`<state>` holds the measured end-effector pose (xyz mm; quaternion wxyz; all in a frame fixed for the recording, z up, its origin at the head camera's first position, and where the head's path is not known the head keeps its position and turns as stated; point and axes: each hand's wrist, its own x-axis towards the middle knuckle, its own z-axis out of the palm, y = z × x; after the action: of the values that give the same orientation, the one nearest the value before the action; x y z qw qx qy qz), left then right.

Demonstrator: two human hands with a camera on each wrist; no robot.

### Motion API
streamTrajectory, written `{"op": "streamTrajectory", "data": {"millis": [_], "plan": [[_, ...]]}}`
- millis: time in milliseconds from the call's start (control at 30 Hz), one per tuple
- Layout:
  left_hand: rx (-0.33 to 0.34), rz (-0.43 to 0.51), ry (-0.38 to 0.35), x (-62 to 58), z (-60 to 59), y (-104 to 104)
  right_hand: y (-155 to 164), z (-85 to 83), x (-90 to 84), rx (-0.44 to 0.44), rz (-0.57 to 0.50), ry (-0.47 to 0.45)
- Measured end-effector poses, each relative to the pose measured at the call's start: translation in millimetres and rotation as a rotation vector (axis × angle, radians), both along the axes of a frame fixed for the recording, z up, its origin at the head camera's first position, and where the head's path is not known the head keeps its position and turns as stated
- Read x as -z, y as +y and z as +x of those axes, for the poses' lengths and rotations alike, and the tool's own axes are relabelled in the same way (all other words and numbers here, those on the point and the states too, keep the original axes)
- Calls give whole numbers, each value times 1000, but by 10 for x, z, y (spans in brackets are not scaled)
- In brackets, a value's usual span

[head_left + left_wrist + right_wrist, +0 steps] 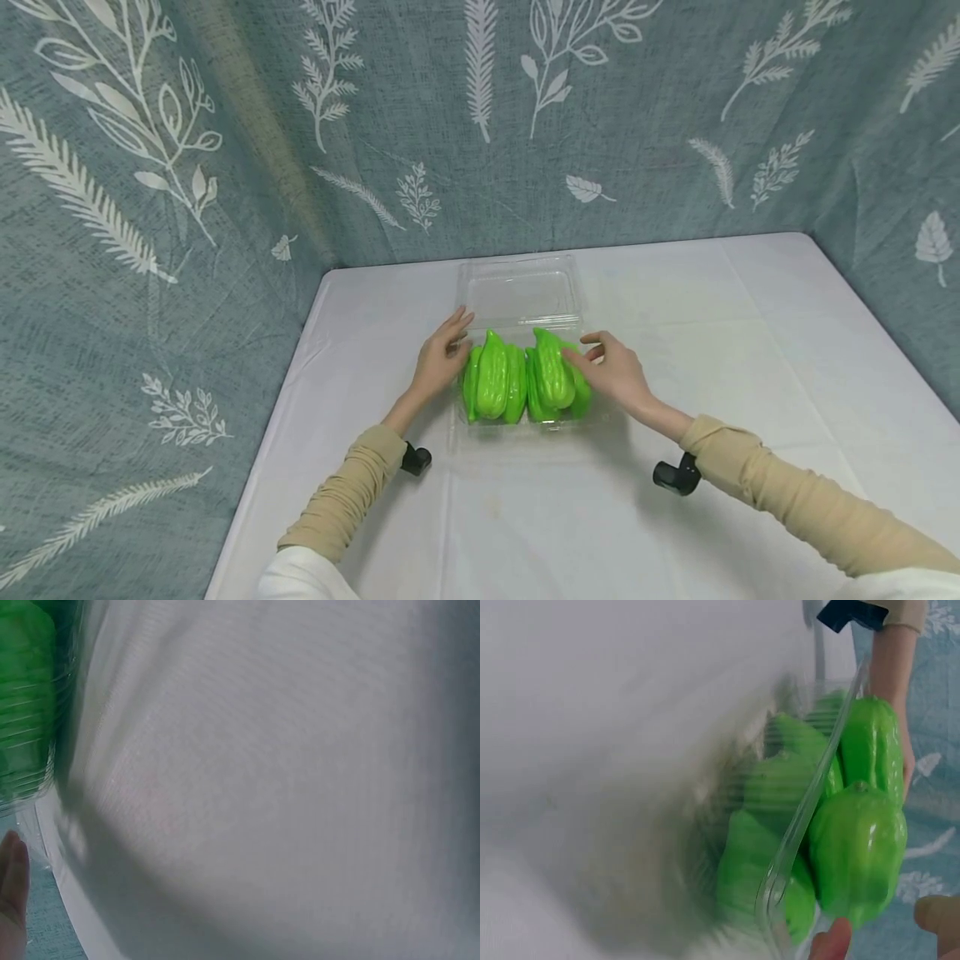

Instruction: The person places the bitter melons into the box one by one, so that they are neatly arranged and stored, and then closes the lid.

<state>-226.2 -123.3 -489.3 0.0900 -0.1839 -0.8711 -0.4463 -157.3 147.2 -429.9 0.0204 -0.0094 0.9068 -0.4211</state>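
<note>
A clear plastic clamshell box (459, 421) stands on the white table with its lid (521, 292) laid open toward the back. Several glossy green peppers fill it: a left pair (493, 379) and a right pair (553, 379). My left hand (452, 340) lies with straight fingers against the box's left side, beside the left peppers. My right hand (587, 350) rests its loosely bent fingers on the right peppers. The right wrist view shows the peppers (859, 847) rising over the box rim (802, 817), with a fingertip (829, 941) just below them. The left wrist view catches a pepper (26, 697) behind plastic.
A white cloth (750, 350) covers the table, which runs wide to the right and toward me. Grey-blue leaf-print curtains (225, 167) close in the back and both sides. Black wrist cameras (677, 475) hang under both sleeves.
</note>
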Motion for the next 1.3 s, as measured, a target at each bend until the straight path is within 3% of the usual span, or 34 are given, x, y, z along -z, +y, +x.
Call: {"op": "streamTrajectory", "data": {"millis": [267, 733, 1000, 1300], "plan": [[-7, 91, -2, -18, -15, -53, 116, -125, 5, 32, -45, 49], [-82, 114, -115, -146, -93, -211, 386, -496, 21, 45, -203, -31], [-145, 130, -277, -204, -152, -297, 430, -731, -5, 47, -331, -163], [-150, 210, -461, -260, -250, -297, 447, -902, 18, 23, -561, -348]]}}
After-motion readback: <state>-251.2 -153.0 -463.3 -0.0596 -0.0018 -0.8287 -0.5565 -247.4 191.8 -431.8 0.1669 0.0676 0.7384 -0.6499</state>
